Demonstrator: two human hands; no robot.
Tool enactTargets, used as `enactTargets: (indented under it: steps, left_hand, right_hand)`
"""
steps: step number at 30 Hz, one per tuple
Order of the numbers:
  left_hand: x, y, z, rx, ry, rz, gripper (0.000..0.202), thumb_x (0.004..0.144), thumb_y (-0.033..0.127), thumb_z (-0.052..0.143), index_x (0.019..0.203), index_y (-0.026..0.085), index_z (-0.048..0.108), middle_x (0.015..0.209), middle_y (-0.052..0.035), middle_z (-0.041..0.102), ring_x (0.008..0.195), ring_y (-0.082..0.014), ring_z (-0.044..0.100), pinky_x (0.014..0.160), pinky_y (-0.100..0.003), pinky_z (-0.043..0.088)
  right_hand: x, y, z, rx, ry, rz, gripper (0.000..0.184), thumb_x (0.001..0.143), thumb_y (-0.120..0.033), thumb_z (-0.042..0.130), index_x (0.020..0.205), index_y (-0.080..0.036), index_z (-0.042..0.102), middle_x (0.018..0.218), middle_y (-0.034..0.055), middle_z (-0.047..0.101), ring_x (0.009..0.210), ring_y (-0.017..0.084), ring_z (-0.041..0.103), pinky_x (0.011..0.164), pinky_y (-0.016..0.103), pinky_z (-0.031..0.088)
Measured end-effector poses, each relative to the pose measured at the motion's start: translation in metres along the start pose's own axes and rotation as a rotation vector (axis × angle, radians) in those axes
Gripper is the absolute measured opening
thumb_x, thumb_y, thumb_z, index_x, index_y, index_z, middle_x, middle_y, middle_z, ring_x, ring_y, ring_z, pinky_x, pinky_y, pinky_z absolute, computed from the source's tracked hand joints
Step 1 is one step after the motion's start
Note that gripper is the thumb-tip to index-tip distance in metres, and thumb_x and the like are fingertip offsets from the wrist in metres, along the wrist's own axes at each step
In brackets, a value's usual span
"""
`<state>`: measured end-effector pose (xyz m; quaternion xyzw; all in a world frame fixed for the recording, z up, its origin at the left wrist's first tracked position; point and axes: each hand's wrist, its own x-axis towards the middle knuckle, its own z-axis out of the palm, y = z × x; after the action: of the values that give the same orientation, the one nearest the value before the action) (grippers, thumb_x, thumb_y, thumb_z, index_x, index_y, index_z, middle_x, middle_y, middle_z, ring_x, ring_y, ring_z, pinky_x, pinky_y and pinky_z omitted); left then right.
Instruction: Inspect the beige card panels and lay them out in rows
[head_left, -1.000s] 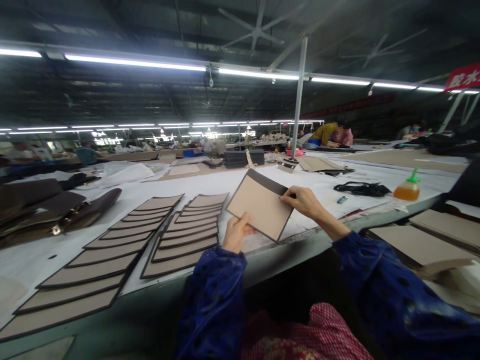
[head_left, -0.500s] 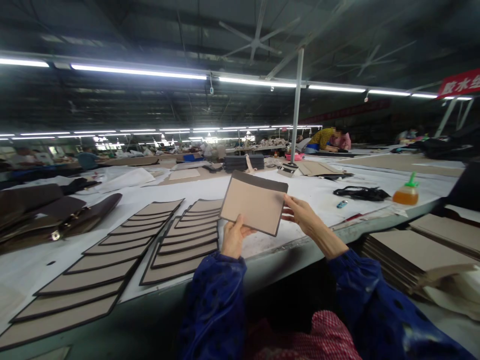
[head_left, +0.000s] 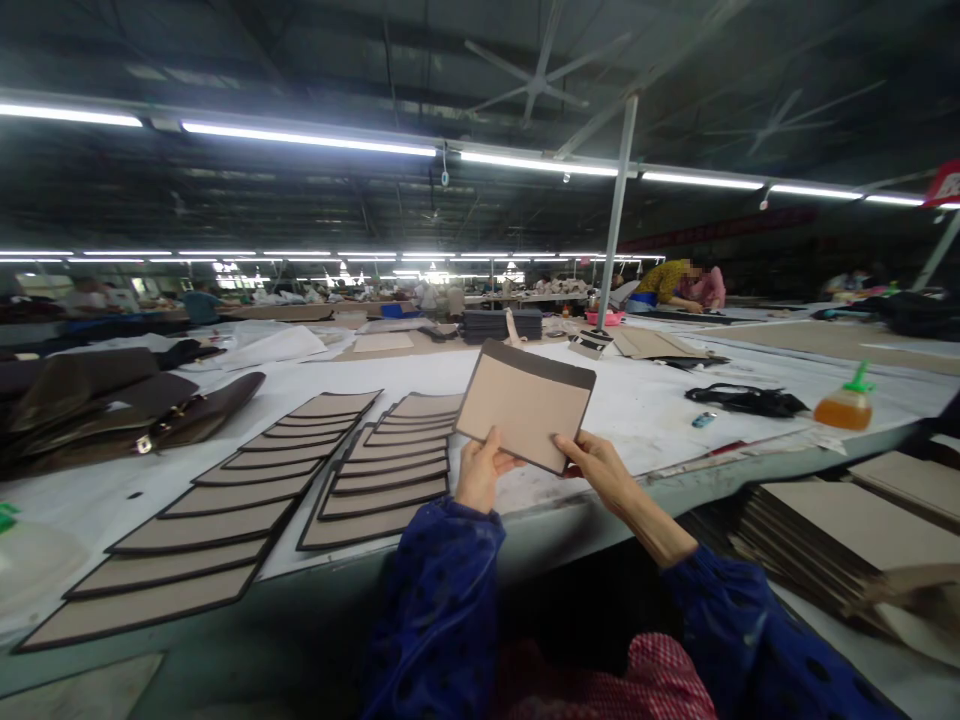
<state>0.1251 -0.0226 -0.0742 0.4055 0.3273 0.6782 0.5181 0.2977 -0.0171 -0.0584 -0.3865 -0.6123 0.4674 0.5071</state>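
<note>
Over white-covered bench (head_left: 637, 392), dark-edged beige rectangular panel (head_left: 525, 405) was held tilted

Its top band was broad and dark; the left hand (head_left: 480, 474) pinched its lower edge, the right hand (head_left: 598, 470) its lower-right corner. Rightward, a translucent green-nozzled bottle (head_left: 844, 410) contained amber liquid.

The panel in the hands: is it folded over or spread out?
Spread out: the panel shows one broad beige face, dark band along its top, no fold visible. Its underside is hidden.

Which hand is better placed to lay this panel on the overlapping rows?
Left, probably: the left hand grips the panel at its lower edge, near the overlapping rows; the right hand grips the lower right corner, farther from them.
</note>
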Motion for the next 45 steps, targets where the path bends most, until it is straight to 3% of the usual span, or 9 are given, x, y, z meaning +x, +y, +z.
enactTargets:
  steps: [2, 5, 9, 14, 20, 29, 35, 40, 45]
  left_hand:
    - [0.000, -0.002, 0.000, 0.067, 0.004, 0.020, 0.042, 0.078, 0.053, 0.060, 0.092, 0.013, 0.057, 0.091, -0.0145, 0.069, 0.073, -0.0226, 0.068, 0.066, -0.036, 0.057]
    - [-0.001, -0.005, 0.001, 0.232, -0.004, 0.070, 0.036, 0.082, 0.049, 0.054, 0.094, 0.015, 0.058, 0.099, -0.0149, 0.067, 0.081, -0.0234, 0.067, 0.066, -0.034, 0.055]
    - [-0.004, -0.006, 0.003, 0.569, -0.059, 0.144, 0.018, 0.078, 0.036, 0.060, 0.079, 0.018, 0.063, 0.084, -0.0081, 0.068, 0.086, -0.0242, 0.063, 0.078, -0.034, 0.049]
    - [-0.007, -0.008, 0.004, 0.901, -0.208, 0.140, 0.011, 0.075, 0.024, 0.060, 0.078, 0.017, 0.068, 0.080, -0.0088, 0.069, 0.082, -0.0264, 0.062, 0.082, -0.037, 0.045]
    - [-0.008, -0.005, 0.006, 1.101, -0.255, 0.112, 0.028, 0.083, 0.026, 0.049, 0.100, 0.014, 0.067, 0.100, -0.0144, 0.070, 0.097, -0.0279, 0.062, 0.085, -0.035, 0.043]
    - [-0.006, -0.008, 0.004, 1.214, -0.292, 0.047, 0.026, 0.078, 0.024, 0.050, 0.096, 0.016, 0.066, 0.087, -0.0151, 0.068, 0.078, -0.0267, 0.061, 0.069, -0.033, 0.043]
    - [-0.010, -0.005, 0.004, 1.177, -0.268, -0.021, 0.036, 0.077, 0.015, 0.041, 0.106, 0.012, 0.063, 0.098, -0.0193, 0.065, 0.088, -0.0298, 0.060, 0.076, -0.037, 0.043]
    - [-0.015, 0.005, 0.007, 1.144, -0.267, -0.151, 0.039, 0.079, 0.016, 0.039, 0.111, 0.012, 0.060, 0.106, -0.0205, 0.062, 0.098, -0.0328, 0.056, 0.084, -0.041, 0.041]
    - [-0.014, 0.000, 0.005, 1.062, -0.256, -0.200, 0.043, 0.077, 0.015, 0.043, 0.116, 0.015, 0.059, 0.117, -0.0166, 0.059, 0.110, -0.0318, 0.051, 0.094, -0.041, 0.037]
  right_hand:
    - [-0.001, 0.002, -0.001, 0.034, 0.020, 0.016, 0.051, 0.068, -0.045, 0.073, 0.107, -0.014, 0.062, 0.076, 0.0054, 0.069, 0.063, 0.017, 0.062, 0.050, 0.026, 0.054]
    - [0.012, 0.001, -0.005, 0.115, 0.189, 0.059, 0.054, 0.066, -0.026, 0.076, 0.115, -0.014, 0.055, 0.075, 0.0040, 0.069, 0.057, 0.015, 0.062, 0.046, 0.022, 0.054]
    - [0.051, -0.008, 0.000, 0.179, 0.327, 0.053, 0.054, 0.071, -0.012, 0.068, 0.122, -0.014, 0.049, 0.075, 0.0039, 0.068, 0.054, 0.013, 0.064, 0.043, 0.018, 0.051]
    - [0.106, -0.020, 0.040, 0.126, 0.270, 0.084, 0.064, 0.079, -0.009, 0.063, 0.136, -0.019, 0.035, 0.071, 0.0004, 0.066, 0.053, 0.012, 0.065, 0.042, 0.016, 0.049]
    - [0.168, -0.010, 0.097, 0.031, 0.155, 0.176, 0.020, 0.085, -0.010, 0.060, 0.105, -0.010, 0.059, 0.068, 0.0027, 0.063, 0.046, 0.008, 0.061, 0.039, 0.014, 0.046]
    - [0.223, 0.031, 0.150, -0.182, 0.019, 0.236, 0.022, 0.093, -0.028, 0.055, 0.107, -0.012, 0.058, 0.089, 0.0026, 0.063, 0.065, 0.010, 0.061, 0.056, 0.024, 0.053]
    - [0.244, 0.057, 0.151, -0.359, -0.035, 0.138, 0.020, 0.089, -0.030, 0.060, 0.094, -0.012, 0.063, 0.071, -0.0008, 0.063, 0.056, 0.009, 0.058, 0.055, 0.023, 0.049]
    - [0.258, 0.062, 0.141, -0.463, -0.127, -0.035, 0.016, 0.077, -0.031, 0.067, 0.078, -0.016, 0.072, 0.064, 0.0002, 0.065, 0.068, 0.017, 0.063, 0.062, 0.024, 0.047]
    - [0.255, 0.053, 0.123, -0.541, -0.218, -0.174, 0.033, 0.076, -0.040, 0.064, 0.096, -0.016, 0.074, 0.065, 0.0005, 0.064, 0.067, 0.018, 0.059, 0.067, 0.028, 0.045]
